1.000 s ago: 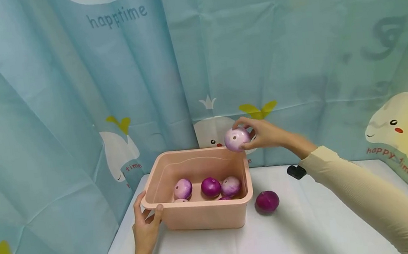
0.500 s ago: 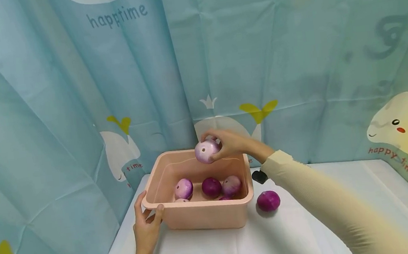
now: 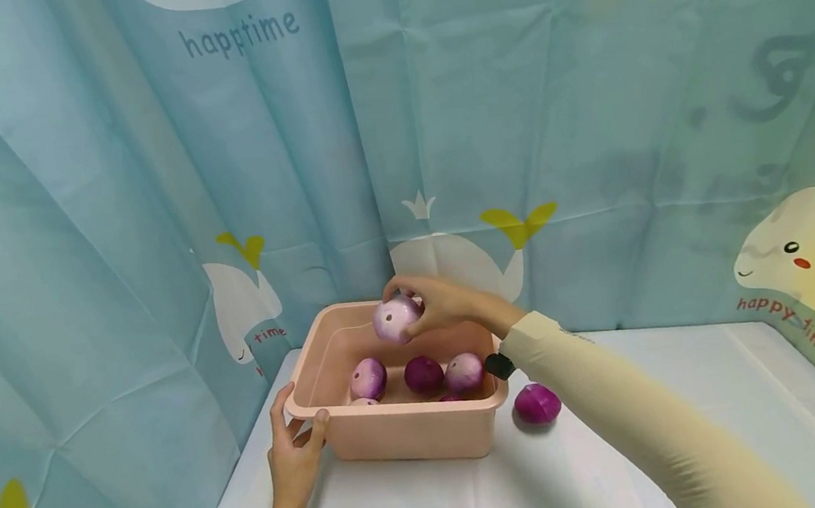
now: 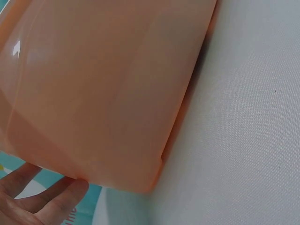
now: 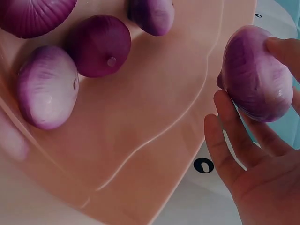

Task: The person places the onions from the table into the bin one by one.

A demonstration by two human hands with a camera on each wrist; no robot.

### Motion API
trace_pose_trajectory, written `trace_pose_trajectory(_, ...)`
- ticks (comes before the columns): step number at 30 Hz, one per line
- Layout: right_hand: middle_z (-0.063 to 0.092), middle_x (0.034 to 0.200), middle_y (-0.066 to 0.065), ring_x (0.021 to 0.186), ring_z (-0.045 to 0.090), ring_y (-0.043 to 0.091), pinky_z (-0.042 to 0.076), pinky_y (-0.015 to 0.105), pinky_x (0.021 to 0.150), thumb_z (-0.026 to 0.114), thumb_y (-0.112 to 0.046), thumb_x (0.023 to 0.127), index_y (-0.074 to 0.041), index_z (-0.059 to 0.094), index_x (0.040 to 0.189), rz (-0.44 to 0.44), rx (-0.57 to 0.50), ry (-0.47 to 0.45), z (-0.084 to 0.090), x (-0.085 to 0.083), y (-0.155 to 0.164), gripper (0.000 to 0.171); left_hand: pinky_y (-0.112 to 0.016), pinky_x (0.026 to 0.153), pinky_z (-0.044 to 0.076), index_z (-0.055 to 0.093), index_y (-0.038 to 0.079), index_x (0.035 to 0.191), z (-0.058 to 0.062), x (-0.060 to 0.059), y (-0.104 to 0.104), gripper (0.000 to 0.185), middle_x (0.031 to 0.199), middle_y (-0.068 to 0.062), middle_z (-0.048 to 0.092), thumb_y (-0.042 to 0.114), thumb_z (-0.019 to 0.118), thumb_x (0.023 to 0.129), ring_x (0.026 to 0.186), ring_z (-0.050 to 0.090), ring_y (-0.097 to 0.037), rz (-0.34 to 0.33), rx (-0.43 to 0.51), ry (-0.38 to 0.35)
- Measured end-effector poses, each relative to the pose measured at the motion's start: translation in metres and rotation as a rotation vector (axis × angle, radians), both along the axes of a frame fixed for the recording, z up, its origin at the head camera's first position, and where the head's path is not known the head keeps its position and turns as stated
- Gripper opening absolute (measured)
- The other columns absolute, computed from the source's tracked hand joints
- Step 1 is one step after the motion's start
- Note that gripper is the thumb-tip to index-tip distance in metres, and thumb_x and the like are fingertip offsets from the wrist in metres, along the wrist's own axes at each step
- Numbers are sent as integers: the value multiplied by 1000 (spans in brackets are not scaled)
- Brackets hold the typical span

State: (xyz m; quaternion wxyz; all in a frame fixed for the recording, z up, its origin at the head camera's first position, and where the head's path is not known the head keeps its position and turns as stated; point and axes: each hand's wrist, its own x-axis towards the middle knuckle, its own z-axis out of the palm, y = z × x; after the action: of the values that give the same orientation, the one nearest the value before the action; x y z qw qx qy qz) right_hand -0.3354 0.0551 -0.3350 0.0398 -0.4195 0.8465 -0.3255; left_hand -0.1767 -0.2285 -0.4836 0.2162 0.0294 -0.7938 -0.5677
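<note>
Holding the pale onion [image 3: 396, 320] in your right hand's fingers [image 3: 416, 326] above the basin [image 3: 405, 434], left hand [image 3: 291, 460] gripping its seven-o'clock corner, you risk bruising onions below if released high.

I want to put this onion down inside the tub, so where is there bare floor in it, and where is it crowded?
The pink tub has bare floor along its far side, under the held onion in the right hand. The near side is crowded: a row of onions lies there. The left hand grips the near-left corner. One dark onion lies outside on the white table.
</note>
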Motion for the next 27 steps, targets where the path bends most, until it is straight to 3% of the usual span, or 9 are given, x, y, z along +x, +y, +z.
trace_pose_trajectory(6, 60, 118, 10, 105, 60, 27, 55, 33, 87, 89, -19, 80, -17, 58, 128, -2, 14, -9, -3, 2, -3, 58, -22, 73, 58, 32, 30, 158, -2, -2, 0, 69, 152, -25, 47, 24, 70, 100, 109, 67, -50, 8, -6, -3)
trace_pose_trajectory(10, 60, 133, 13, 118, 59, 31, 54, 42, 95, 87, -25, 84, -20, 53, 141, -10, 43, -57, -3, 4, -3, 66, -22, 74, 58, 32, 30, 158, -2, -2, -1, 69, 153, -25, 46, 24, 70, 100, 111, 66, -50, 5, -11, -3)
trace_pose_trajectory(15, 47, 152, 18, 133, 50, 40, 49, 55, 103, 82, -23, 89, -16, 42, 154, 23, 34, -70, -2, 3, -2, 77, -23, 75, 59, 31, 30, 158, -3, -2, -1, 70, 155, -23, 44, 23, 69, 100, 114, 65, -50, 1, -15, -1)
trace_pose_trajectory(21, 47, 147, 22, 129, 51, 42, 50, 55, 101, 81, -21, 90, -16, 40, 156, 32, 25, -76, -1, 2, 1, 78, -38, 77, 62, 31, 31, 158, -2, -2, -2, 69, 156, -23, 43, 26, 69, 100, 112, 65, -50, 3, -18, -9)
trace_pose_trajectory(27, 43, 155, 19, 134, 50, 42, 50, 57, 101, 81, -17, 90, -12, 40, 156, 26, 3, -79, 0, 2, 12, 78, -30, 76, 61, 32, 31, 158, -2, -1, -2, 69, 156, -23, 43, 25, 69, 100, 111, 66, -50, 3, -14, -8)
